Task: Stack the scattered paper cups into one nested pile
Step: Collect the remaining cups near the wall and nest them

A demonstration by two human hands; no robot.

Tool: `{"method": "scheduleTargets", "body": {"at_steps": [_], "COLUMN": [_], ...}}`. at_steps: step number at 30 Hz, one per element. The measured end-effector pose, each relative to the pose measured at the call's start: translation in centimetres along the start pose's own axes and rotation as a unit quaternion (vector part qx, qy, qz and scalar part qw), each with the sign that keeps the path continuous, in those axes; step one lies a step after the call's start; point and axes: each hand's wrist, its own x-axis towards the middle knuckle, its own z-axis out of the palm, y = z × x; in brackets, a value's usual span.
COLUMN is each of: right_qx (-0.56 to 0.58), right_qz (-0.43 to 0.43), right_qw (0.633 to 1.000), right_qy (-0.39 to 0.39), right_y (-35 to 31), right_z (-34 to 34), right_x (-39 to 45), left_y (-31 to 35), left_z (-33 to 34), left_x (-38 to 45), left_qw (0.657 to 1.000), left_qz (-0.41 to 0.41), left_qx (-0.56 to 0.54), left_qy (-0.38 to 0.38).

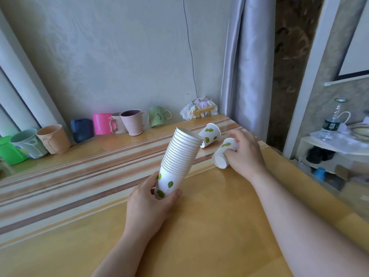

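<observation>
My left hand (148,204) grips the bottom of a tall nested pile of white paper cups with green leaves (179,156), tilted up and to the right above the table. My right hand (244,151) holds a single paper cup (222,153) lying on its side near the table's right edge, its base toward me. Another loose paper cup (210,133) lies on its side just behind the pile's open top.
A row of coloured plastic mugs (127,121) lines the wall at the back of the yellow striped table (99,172). A crumpled bag with a wooden piece (199,109) sits in the back corner. A curtain (245,62) hangs right; a shelf with a bottle (329,128) stands beyond.
</observation>
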Motion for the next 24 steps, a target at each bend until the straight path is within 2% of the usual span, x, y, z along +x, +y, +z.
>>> {"method": "scheduleTargets", "body": {"at_steps": [2,3,5,7,9,12,14,18,20,21,22,24], "right_qx": [-0.036,-0.058,-0.074,-0.031,0.022,-0.011,-0.025,0.110,0.184,0.257,0.355,0.550], "right_qz": [-0.009,-0.009,-0.007,0.005,0.053,0.155,0.180,0.160,0.138,0.126,0.119,0.114], "right_qw": [0.998,0.997,0.997,0.998,0.997,0.988,0.980,0.977,0.971,0.957,0.927,0.827], "right_qy": [-0.055,-0.055,-0.009,0.053,0.060,-0.023,-0.075,-0.092,-0.070,-0.047,-0.027,-0.020], "right_y": [-0.7,-0.9,-0.9,-0.5,-0.2,0.2,0.2,-0.6,-1.2,-1.5,-1.7,-2.2], "right_z": [0.8,1.1,1.6,1.7,1.0,0.1,-0.1,-0.3,-0.1,0.1,0.1,-0.2], "right_x": [-0.2,-0.4,-0.4,-0.2,0.1,0.4,0.2,-0.2,-0.3,-0.2,-0.1,0.2], "left_y": [0.0,0.0,0.1,0.1,0.1,0.0,-0.1,-0.2,-0.3,-0.3,-0.4,-0.4], "left_z": [0.0,0.0,0.0,-0.1,-0.1,-0.1,-0.1,0.0,0.1,0.1,0.1,0.1], "left_x": [0.0,-0.1,-0.1,-0.1,-0.1,0.0,0.0,0.1,0.1,0.1,0.2,0.3], "left_qw": [1.000,1.000,1.000,1.000,1.000,1.000,1.000,1.000,1.000,1.000,1.000,1.000], "left_qz": [-0.001,-0.001,0.002,0.004,0.006,0.006,0.002,0.001,0.001,0.000,-0.001,-0.003], "left_qx": [-0.003,-0.005,-0.006,-0.007,-0.009,-0.004,-0.003,-0.002,0.000,0.003,0.007,0.015], "left_qy": [-0.002,-0.002,-0.002,-0.001,0.001,0.001,0.000,0.001,0.002,0.002,0.004,0.005]}}
